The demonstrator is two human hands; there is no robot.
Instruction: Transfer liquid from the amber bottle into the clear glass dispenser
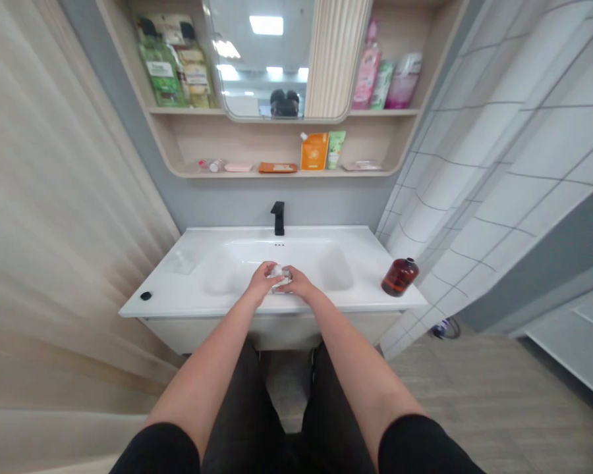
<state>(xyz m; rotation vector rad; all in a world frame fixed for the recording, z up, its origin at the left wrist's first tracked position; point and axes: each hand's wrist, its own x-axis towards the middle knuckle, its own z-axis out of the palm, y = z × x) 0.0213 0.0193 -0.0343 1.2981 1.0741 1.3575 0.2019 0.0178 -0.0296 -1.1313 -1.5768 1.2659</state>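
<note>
A small clear object (pixel 280 277) is held between my left hand (pixel 261 282) and right hand (pixel 297 283), both closed around it over the basin (pixel 281 253), near the surface's (pixel 188 300) front edge. I can't tell which way its long axis points. A black faucet (pixel 277 218) stands behind; an amber bottle (pixel 399 277) lies near the right corner.

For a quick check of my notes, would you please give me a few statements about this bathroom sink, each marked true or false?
1. The left hand and right hand hold a small pale object over the sink. True.
2. The brown bottle is on the left side of the sink. False: it is on the right side.
3. The faucet is black. True.
4. The orange pouch stands on the upper shelf. False: it stands on the lower shelf.
</note>
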